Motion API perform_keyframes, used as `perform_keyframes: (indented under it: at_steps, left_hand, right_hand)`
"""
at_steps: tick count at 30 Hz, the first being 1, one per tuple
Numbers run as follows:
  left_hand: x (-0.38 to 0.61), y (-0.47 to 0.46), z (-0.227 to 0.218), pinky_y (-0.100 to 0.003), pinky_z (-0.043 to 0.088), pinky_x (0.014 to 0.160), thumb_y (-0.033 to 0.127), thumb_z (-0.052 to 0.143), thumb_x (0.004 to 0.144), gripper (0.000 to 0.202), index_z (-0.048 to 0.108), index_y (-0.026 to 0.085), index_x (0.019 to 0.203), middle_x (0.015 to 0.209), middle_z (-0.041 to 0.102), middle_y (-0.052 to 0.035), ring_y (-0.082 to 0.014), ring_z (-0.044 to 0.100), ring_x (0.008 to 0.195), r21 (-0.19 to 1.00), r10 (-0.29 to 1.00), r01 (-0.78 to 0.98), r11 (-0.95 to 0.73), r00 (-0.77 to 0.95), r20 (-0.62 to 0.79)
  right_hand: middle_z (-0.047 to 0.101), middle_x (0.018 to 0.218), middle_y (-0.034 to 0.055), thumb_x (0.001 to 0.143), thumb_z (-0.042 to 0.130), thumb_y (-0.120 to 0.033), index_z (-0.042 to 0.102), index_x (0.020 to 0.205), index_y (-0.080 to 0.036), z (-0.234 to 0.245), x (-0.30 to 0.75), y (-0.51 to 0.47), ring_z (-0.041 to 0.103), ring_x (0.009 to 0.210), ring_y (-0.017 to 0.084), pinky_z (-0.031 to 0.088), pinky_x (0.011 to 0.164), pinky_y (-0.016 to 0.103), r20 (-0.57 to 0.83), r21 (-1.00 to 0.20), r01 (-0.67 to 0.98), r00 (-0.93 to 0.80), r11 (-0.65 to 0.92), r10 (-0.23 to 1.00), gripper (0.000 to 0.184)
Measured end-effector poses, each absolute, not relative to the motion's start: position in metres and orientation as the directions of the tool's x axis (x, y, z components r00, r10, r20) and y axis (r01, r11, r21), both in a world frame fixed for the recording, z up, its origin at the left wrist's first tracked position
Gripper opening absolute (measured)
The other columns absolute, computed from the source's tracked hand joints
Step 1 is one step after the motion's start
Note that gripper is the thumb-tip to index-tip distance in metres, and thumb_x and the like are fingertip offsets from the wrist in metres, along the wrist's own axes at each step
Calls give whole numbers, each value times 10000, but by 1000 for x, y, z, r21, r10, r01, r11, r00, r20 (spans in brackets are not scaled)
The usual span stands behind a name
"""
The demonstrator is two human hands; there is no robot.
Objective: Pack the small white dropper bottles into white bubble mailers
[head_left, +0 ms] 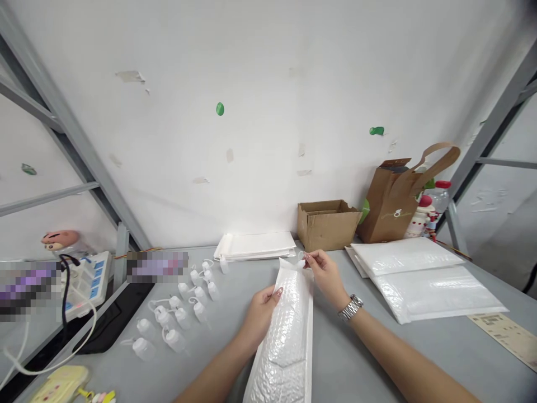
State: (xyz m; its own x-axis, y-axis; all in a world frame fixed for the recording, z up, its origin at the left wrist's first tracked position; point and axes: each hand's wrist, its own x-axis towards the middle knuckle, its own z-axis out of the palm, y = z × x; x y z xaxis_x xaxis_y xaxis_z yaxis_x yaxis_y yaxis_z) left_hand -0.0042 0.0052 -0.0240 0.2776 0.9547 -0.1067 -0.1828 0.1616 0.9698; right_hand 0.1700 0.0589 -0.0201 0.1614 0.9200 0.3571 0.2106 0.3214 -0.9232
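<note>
A white bubble mailer [289, 330] lies lengthwise in front of me, its top end pointing away. My left hand [265, 309] grips its left edge near the top, thumb on the bubbly face. At the mailer's top right corner, my right hand [322, 272] pinches a small translucent plastic bottle [301, 263] with a looped cap strap; most of it is hidden by the fingers and the mailer. Several more such bottles [172, 338] stand in loose rows on the grey table [218, 358], left of my left hand.
Flat white mailers [255, 245] lie against the wall, beside an open cardboard box [327, 226]. Larger bubble mailers [436, 285] are stacked to the right, before a brown paper bag [386, 201]. A black tablet-like slab [113, 319] and a power strip [90, 282] with cables lie left.
</note>
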Motion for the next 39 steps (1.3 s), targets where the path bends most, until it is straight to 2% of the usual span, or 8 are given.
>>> perform_keyframes:
  at_steps: [10, 22, 25, 29, 32, 35, 37, 39]
  left_hand:
    - [-4, 8, -29, -251, 368, 598, 542, 650, 617, 458, 679, 115, 779, 617, 615, -22, -158, 515, 616, 976, 965, -165, 141, 244, -98]
    - [-2, 7, -29, -254, 384, 620, 502, 657, 627, 408, 676, 123, 779, 627, 626, -26, -167, 525, 640, 971, 968, -201, 128, 239, -78]
    - [-3, 9, -30, -259, 390, 628, 504, 655, 627, 414, 674, 122, 785, 646, 633, -30, -173, 536, 649, 974, 973, -201, 108, 222, -62]
    - [-10, 15, -28, -263, 400, 636, 513, 635, 644, 425, 664, 132, 829, 679, 640, -26, -183, 555, 676, 976, 994, -207, 65, 96, -46]
    - [-16, 17, -24, -263, 408, 653, 502, 630, 655, 414, 659, 140, 854, 712, 650, -28, -192, 573, 716, 973, 998, -221, 66, 27, -62]
    - [-17, 15, -20, -270, 415, 643, 487, 662, 624, 419, 660, 134, 849, 709, 660, -38, -199, 591, 696, 952, 989, -269, 144, 71, -130]
    - [-15, 13, -19, -281, 424, 650, 482, 661, 631, 421, 658, 128, 860, 731, 671, -52, -206, 606, 690, 936, 979, -295, 193, 120, -164]
    - [-13, 10, -19, -294, 435, 692, 477, 648, 657, 416, 654, 126, 880, 779, 682, -67, -215, 619, 727, 929, 974, -305, 211, 147, -173]
  right_hand:
    - [520, 532, -14, 618, 597, -611, 516, 579, -176, -27, 159, 59, 468, 516, 130, 377, 516, 259, 162, -969, 193, 35, 152, 986, 445]
    - [295, 504, -56, 781, 434, -585, 378, 511, -189, -28, 148, 44, 301, 484, 95, 266, 460, 238, 124, -931, 305, -250, 200, 960, 482]
    - [449, 598, -6, 791, 448, -561, 488, 556, -181, -26, 151, 45, 439, 600, 147, 384, 601, 285, 205, -897, 342, -244, 282, 948, 449]
    - [556, 1013, 102, 711, 564, -547, 610, 919, -193, -25, 161, 55, 496, 957, 247, 360, 898, 410, 438, -846, 388, 112, 366, 892, 413]
    - [550, 1113, 119, 670, 610, -548, 588, 1035, -190, -27, 167, 61, 528, 973, 253, 410, 865, 402, 213, -963, 214, 216, 166, 953, 512]
    - [630, 982, 99, 709, 596, -542, 631, 940, -161, -26, 166, 58, 587, 852, 217, 460, 759, 330, -66, -996, -57, -107, -73, 992, 446]
    - [659, 839, 79, 720, 607, -523, 651, 827, -139, -23, 163, 53, 597, 744, 187, 462, 678, 287, -119, -978, -139, -256, -159, 959, 401]
    - [660, 757, 62, 698, 653, -488, 651, 757, -130, -20, 160, 48, 585, 668, 163, 448, 614, 261, -138, -969, -161, -265, -185, 954, 363]
